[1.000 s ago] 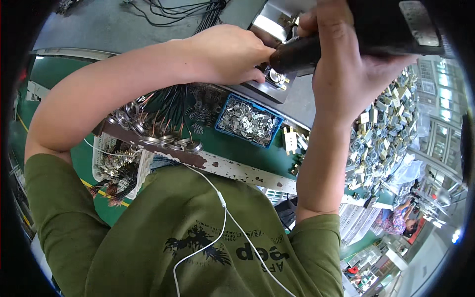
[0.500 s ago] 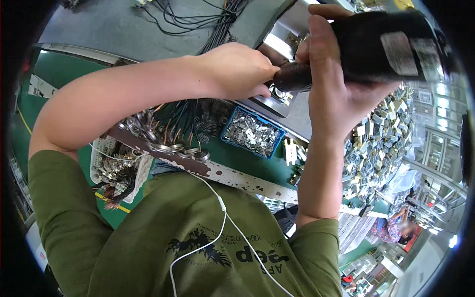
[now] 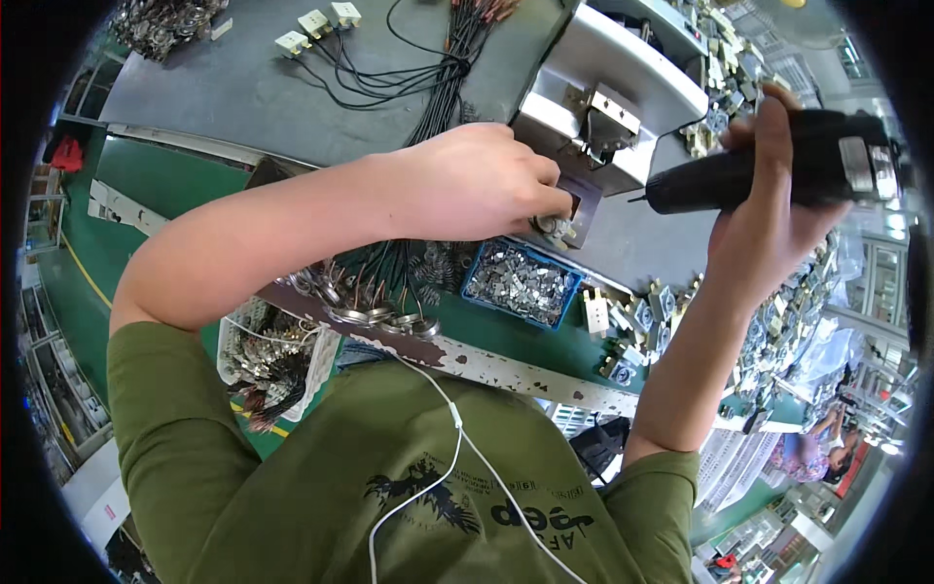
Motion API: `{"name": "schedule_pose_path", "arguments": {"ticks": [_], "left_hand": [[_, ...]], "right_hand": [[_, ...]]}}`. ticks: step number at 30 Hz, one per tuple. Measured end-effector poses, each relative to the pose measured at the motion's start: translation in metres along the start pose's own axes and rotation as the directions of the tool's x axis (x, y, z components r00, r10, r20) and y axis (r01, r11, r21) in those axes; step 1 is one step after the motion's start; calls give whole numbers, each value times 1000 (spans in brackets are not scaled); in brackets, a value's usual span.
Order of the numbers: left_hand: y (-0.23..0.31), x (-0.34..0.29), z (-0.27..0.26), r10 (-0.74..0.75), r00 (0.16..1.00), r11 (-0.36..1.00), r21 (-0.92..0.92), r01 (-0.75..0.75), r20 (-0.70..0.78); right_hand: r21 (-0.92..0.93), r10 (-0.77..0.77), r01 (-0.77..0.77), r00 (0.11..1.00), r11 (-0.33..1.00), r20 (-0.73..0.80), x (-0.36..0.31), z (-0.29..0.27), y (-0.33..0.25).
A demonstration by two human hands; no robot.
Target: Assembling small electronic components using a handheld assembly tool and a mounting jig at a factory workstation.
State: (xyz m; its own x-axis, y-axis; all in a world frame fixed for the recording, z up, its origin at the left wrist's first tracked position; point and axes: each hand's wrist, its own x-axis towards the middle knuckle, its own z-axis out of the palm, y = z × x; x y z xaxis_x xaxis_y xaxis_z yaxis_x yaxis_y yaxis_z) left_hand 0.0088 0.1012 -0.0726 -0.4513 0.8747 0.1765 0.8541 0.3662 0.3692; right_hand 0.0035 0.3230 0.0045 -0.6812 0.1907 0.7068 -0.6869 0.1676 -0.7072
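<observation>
My right hand [image 3: 769,195] is closed round a black electric screwdriver [image 3: 715,180], held up at the right with its thin bit pointing left. The bit touches nothing. My left hand [image 3: 496,185] is over the bench, fingers pinched on a small cream-and-metal part [image 3: 555,231]. That part is at a small metal plate beside the steel fixture [image 3: 608,122]; my fingers hide some of it. Just below my left hand, a blue bin [image 3: 520,282] holds small metal pieces.
Black cables [image 3: 443,83] with cream plug ends [image 3: 316,24] lie on the grey bench [image 3: 233,88]. Loose cream and grey parts [image 3: 769,321] are heaped at the right. A white basket [image 3: 326,365] of metal parts stands below the bench's peeling edge [image 3: 506,375]. Another person is far right.
The screwdriver in my right hand has drawn away to the right from the part at my left fingers. My left hand stays by the fixture. The view has shifted, showing more of the bench.
</observation>
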Motion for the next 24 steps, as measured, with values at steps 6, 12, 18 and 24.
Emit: {"name": "schedule_pose_path", "arguments": {"ticks": [6, 12, 18, 24], "left_hand": [[-4, -7, 0, 68, 993, 992, 115, -57, -95], [-74, -19, -103, 139, 545, 801, 418, 429, -827], [-42, -30, -48, -229, 952, 929, 248, 276, -202], [-38, -28, -14, -257, 966, 901, 367, 232, 18]], "right_hand": [[-207, -74, 81, 996, 975, 41, 1, -4, 14], [-275, -137, 101, 984, 956, -115, -26, -25, -10], [-269, -305, 290, 952, 919, -17, -57, -35, -5], [-313, -190, 193, 981, 930, 41, -86, -49, -5]]}}
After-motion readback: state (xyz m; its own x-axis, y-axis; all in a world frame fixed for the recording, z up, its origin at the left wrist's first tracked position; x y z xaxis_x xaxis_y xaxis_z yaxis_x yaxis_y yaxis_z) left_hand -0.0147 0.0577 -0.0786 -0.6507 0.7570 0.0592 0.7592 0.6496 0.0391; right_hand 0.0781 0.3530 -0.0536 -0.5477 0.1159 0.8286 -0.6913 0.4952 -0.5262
